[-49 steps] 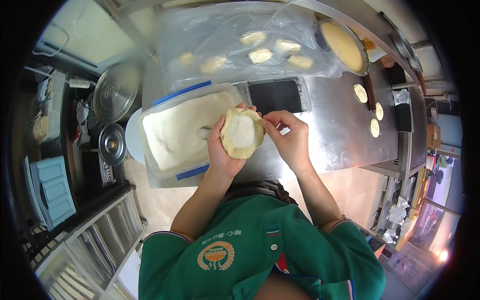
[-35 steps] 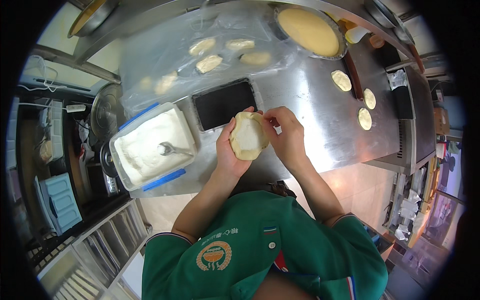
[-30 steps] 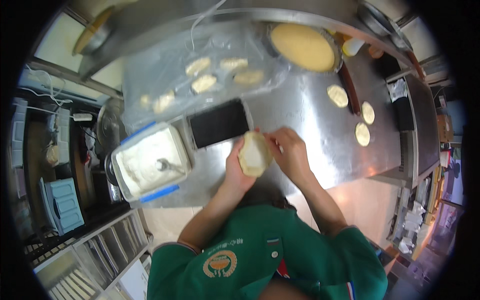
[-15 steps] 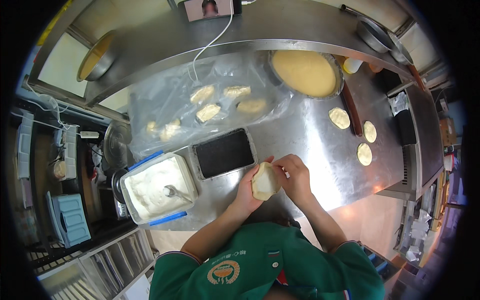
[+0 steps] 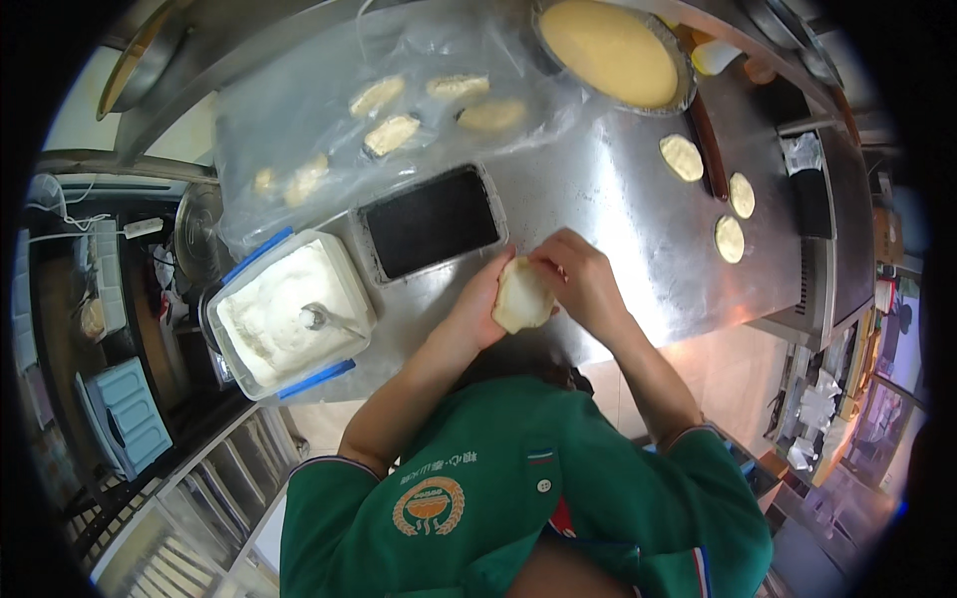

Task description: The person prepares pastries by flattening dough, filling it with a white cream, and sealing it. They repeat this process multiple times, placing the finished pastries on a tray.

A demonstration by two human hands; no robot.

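Your left hand: curled round the left side of a dough wrapper, fingers partly hidden behind it, gripping. Your right hand: thumb and fingers drawn together at the wrapper's upper right edge, pinching the dough; exact fingertip contact partly hidden. The wrapper is held between the two hands, in front of your green shirt and near the front edge of the steel worktop. It is pale yellow, cupped, with a whiter middle.

Just beyond your left hand: a rectangular container of dark contents, kind not identifiable. Left of it, nearer you: a clear plastic tub with blue clips, holding white powder; a metal spoon rests in the powder, handle toward the tub's right side.

Farther back: a clear plastic sheet spread over several dough pieces, some blurred by the film. To its right, a round pan of yellow mixture, then a brown rolling pin. Flattened dough rounds lie beside the pin: one on its left, two on its right, well apart from your hands.
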